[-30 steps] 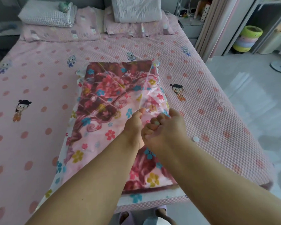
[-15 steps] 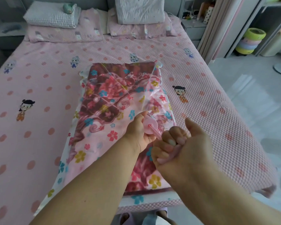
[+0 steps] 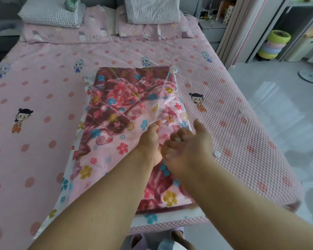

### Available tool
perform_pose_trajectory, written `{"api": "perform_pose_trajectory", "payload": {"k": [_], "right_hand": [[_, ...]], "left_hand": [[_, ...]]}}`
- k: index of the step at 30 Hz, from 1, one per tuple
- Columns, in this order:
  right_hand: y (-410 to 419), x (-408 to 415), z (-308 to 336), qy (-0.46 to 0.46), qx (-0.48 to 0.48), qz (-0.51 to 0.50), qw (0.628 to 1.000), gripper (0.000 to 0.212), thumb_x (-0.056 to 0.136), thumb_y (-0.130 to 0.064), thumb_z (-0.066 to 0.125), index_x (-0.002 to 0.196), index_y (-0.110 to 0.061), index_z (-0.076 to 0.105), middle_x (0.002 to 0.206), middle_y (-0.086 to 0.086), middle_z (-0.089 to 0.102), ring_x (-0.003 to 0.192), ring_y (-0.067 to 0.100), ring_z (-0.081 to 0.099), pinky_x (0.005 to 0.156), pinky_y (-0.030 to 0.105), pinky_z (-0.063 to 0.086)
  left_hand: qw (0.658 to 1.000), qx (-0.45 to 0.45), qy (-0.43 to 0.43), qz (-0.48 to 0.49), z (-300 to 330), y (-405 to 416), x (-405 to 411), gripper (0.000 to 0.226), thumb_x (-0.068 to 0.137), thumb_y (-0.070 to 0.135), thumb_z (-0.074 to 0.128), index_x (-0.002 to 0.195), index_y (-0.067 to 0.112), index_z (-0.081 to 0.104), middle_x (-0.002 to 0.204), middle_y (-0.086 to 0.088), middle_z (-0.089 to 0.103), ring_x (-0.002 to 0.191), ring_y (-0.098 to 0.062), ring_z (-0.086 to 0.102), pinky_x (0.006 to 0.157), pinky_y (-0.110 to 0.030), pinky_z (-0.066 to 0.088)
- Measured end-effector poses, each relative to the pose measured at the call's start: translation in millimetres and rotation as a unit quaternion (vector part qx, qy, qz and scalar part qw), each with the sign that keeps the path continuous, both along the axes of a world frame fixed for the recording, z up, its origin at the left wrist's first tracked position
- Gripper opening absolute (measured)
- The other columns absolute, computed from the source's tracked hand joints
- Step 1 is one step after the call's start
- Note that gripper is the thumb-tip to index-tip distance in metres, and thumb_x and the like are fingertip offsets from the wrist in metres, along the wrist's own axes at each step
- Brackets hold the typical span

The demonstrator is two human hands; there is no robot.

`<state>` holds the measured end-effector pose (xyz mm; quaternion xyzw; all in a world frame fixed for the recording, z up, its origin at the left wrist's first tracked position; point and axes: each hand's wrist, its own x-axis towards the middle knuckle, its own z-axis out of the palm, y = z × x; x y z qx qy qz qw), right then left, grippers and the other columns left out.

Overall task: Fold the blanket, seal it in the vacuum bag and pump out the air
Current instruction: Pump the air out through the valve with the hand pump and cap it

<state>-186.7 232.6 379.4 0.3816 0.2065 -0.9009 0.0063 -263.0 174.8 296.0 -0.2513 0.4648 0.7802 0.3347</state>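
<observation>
1. Two bare hands out front, low over the middle of a pink bed (image 3: 43, 83).
2. On the bed, a clear vacuum bag (image 3: 172, 94) lying flat, with a folded flowery blanket (image 3: 116, 105) inside it.
3. Left hand (image 3: 150, 141) on top of the bag, fingers curled, pinching a small pink pump (image 3: 163, 132) that sits on the plastic.
4. Right hand (image 3: 190, 148) just beside the left, fingers bent in tight toward the same pink piece, thumb sticking up.
5. Right hand blurry, so cannot tell if its grip is holding the pump or only touching it.
6. Bag plastic wrinkled and puffed up near the hands.
7. A little white round cap (image 3: 217, 153) on the bed cover, close to the right wrist.
8. Far end of the bed: two pink pillows (image 3: 67, 35), a folded checked quilt (image 3: 51, 14) on one, a white cushion (image 3: 152, 9) on the other.
9. To the right, on the floor, a stack of bright plastic stools (image 3: 275, 44) by a shelf.
</observation>
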Motion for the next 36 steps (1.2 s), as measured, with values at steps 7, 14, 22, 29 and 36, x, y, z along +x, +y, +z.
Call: {"api": "perform_pose_trajectory", "payload": {"k": [7, 14, 22, 29, 36], "right_hand": [[0.3, 28.9, -5.3, 0.007, 0.012, 0.048, 0.999, 0.059, 0.091, -0.049, 0.043, 0.043, -0.017, 0.031, 0.045, -0.001, 0.027, 0.035, 0.014, 0.026, 0.035, 0.020, 0.025], [-8.4, -14.8, -23.0, -0.048, 0.039, -0.008, 0.998, 0.052, 0.094, -0.047, 0.040, 0.055, -0.017, 0.026, 0.056, 0.002, 0.028, 0.046, 0.014, 0.027, 0.044, 0.024, 0.020], [-7.7, 31.4, -40.7, 0.059, 0.256, 0.135, 0.955, 0.015, 0.097, -0.027, 0.050, 0.094, -0.022, 0.063, 0.065, 0.000, 0.061, 0.056, 0.015, 0.059, 0.049, 0.027, 0.048], [-13.0, 19.4, -18.9, 0.115, 0.395, 0.159, 0.898, 0.023, 0.095, -0.027, 0.052, 0.088, -0.018, 0.072, 0.058, 0.000, 0.053, 0.053, 0.010, 0.049, 0.052, 0.024, 0.041], [-12.9, 0.8, -19.0, 0.065, 0.412, 0.167, 0.893, 0.025, 0.098, -0.031, 0.049, 0.098, -0.016, 0.070, 0.073, 0.009, 0.059, 0.057, 0.016, 0.052, 0.050, 0.027, 0.042]], "left_hand": [[1.000, -0.009, -0.002, 0.010, -8.8, -7.6, 6.7, 0.024, 0.096, 0.039, 0.050, 0.109, 0.027, 0.065, 0.088, -0.007, 0.066, 0.081, -0.021, 0.067, 0.080, -0.036, 0.054], [1.000, -0.005, 0.007, 0.016, -4.9, -6.6, 13.7, 0.033, 0.103, 0.036, 0.036, 0.129, 0.025, 0.054, 0.084, -0.005, 0.067, 0.066, -0.013, 0.067, 0.056, -0.023, 0.055], [1.000, 0.001, -0.005, -0.020, 8.4, -13.4, 8.3, 0.044, 0.100, 0.046, 0.039, 0.137, 0.024, 0.050, 0.105, -0.009, 0.064, 0.051, -0.020, 0.065, 0.048, -0.025, 0.051], [0.998, 0.004, 0.027, -0.059, 18.0, -19.7, 5.2, 0.043, 0.100, 0.041, 0.042, 0.132, 0.014, 0.053, 0.078, -0.004, 0.070, 0.104, -0.028, 0.066, 0.090, -0.042, 0.042], [0.998, -0.024, 0.033, -0.052, 16.5, -15.3, -8.4, 0.032, 0.100, 0.030, 0.043, 0.096, 0.006, 0.063, 0.067, -0.008, 0.069, 0.061, -0.019, 0.069, 0.049, -0.024, 0.052]]}}
